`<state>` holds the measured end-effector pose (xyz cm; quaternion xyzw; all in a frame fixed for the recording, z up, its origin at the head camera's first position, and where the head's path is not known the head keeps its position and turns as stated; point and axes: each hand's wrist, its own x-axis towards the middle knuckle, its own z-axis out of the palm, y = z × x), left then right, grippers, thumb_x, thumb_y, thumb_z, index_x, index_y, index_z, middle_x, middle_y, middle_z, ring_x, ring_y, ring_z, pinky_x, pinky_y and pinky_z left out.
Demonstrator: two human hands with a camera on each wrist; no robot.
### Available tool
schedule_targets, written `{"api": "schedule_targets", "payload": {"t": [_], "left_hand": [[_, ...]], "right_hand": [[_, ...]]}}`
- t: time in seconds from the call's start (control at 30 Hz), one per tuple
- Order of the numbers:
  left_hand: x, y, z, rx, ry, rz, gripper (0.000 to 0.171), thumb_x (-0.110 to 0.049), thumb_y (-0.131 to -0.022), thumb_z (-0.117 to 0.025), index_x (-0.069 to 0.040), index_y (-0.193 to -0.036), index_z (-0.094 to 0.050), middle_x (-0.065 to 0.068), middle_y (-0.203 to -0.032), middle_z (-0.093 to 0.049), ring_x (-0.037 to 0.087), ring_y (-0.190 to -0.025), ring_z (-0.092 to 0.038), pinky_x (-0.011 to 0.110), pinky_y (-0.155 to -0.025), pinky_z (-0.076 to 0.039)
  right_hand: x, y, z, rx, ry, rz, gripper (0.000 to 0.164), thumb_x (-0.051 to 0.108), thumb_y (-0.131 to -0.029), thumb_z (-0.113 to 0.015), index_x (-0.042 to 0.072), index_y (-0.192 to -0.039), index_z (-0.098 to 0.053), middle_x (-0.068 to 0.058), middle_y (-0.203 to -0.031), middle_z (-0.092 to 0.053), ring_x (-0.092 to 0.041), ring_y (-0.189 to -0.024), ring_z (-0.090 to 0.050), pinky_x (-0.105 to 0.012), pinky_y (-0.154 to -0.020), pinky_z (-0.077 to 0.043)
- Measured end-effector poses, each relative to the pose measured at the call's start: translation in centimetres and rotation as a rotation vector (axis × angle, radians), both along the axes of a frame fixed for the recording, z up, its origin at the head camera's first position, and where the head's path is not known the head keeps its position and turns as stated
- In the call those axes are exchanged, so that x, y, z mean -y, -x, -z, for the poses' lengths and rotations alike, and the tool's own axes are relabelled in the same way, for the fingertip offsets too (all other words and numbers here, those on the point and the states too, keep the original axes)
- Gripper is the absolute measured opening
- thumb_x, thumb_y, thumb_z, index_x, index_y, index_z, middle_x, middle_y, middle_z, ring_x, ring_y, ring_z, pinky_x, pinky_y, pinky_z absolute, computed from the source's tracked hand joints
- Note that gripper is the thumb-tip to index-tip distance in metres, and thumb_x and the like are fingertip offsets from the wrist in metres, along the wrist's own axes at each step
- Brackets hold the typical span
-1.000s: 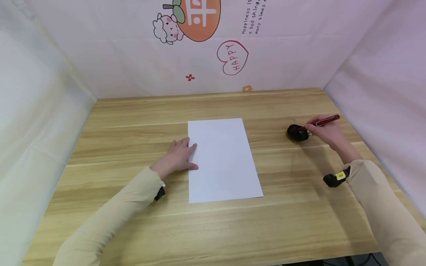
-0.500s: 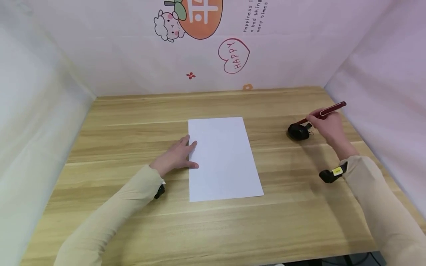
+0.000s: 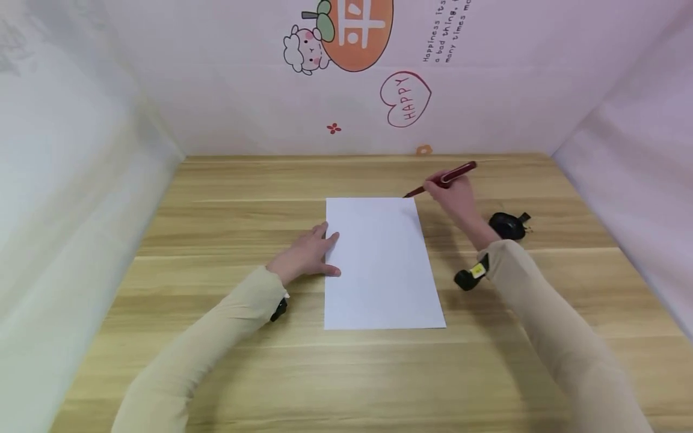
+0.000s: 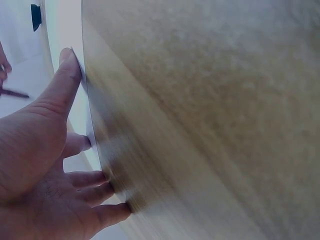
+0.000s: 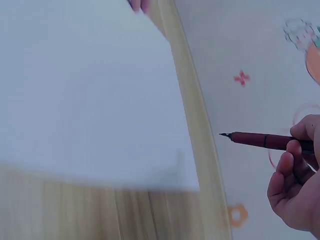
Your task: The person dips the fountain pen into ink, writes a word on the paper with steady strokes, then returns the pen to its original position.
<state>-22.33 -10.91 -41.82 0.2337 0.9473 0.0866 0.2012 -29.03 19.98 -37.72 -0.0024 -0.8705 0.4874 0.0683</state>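
Observation:
A blank white sheet of paper (image 3: 379, 282) lies on the wooden table. My left hand (image 3: 303, 255) rests at its left edge, fingers spread, with the thumb and a fingertip on the paper. In the left wrist view the fingers (image 4: 57, 90) reach along that edge. My right hand (image 3: 455, 195) pinches a dark red fountain pen (image 3: 457, 173) above the sheet's far right corner. The right wrist view shows the pen's dark nib (image 5: 226, 134) bare and pointing away from the fingers.
A black rounded object (image 3: 507, 226) with a small tab sits on the table (image 3: 568, 288) right of the paper, just beyond the right sleeve. A printed white cloth (image 3: 243, 108) hangs behind the table, and plain white cloth hangs at both sides.
The right hand has carried the fountain pen left, from the black object to over the paper's far corner. My left hand stays on the sheet. The head view has shifted slightly.

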Motion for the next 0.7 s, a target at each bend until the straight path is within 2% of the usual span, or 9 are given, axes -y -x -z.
{"api": "schedule_targets", "payload": {"t": [0.13, 0.27, 0.43, 0.7], "left_hand": [[0.0, -0.1, 0.0, -0.005, -0.005, 0.000, 0.090, -0.052, -0.081, -0.065, -0.010, -0.149, -0.024, 0.022, -0.157, -0.008, 0.038, -0.145, -0.013, 0.050, -0.117, -0.021], [0.0, -0.1, 0.0, -0.018, -0.007, 0.002, 0.090, -0.052, -0.080, -0.066, -0.009, -0.149, -0.025, 0.023, -0.156, -0.010, 0.038, -0.145, -0.015, 0.049, -0.116, -0.022], [-0.1, 0.0, 0.2, -0.015, 0.001, -0.012, 0.090, -0.053, -0.080, -0.065, -0.011, -0.149, -0.025, 0.022, -0.157, -0.010, 0.037, -0.145, -0.015, 0.048, -0.117, -0.022], [0.0, 0.1, 0.2, -0.007, 0.013, -0.016, 0.089, -0.054, -0.081, -0.064, -0.014, -0.149, -0.024, 0.019, -0.157, -0.009, 0.035, -0.146, -0.014, 0.046, -0.117, -0.021]], "right_hand": [[4.3, 0.4, 0.7, 0.021, 0.019, -0.030, 0.021, 0.020, -0.086, -0.062, 0.003, -0.099, -0.066, 0.008, -0.071, -0.058, -0.006, -0.064, -0.051, -0.021, -0.058, -0.042], [7.3, 0.5, 1.6, 0.038, -0.009, -0.065, 0.022, 0.020, -0.086, -0.062, 0.004, -0.099, -0.068, -0.003, -0.083, -0.064, -0.010, -0.071, -0.051, -0.023, -0.063, -0.041], [9.6, 0.3, 2.6, 0.041, -0.018, -0.105, 0.022, 0.021, -0.087, -0.062, 0.004, -0.098, -0.068, -0.011, -0.093, -0.066, -0.013, -0.075, -0.050, -0.023, -0.064, -0.040], [12.2, -0.1, 3.6, -0.004, 0.050, -0.183, 0.016, 0.015, -0.085, -0.063, 0.001, -0.093, -0.067, -0.015, -0.090, -0.066, -0.013, -0.074, -0.052, -0.021, -0.064, -0.041]]}}
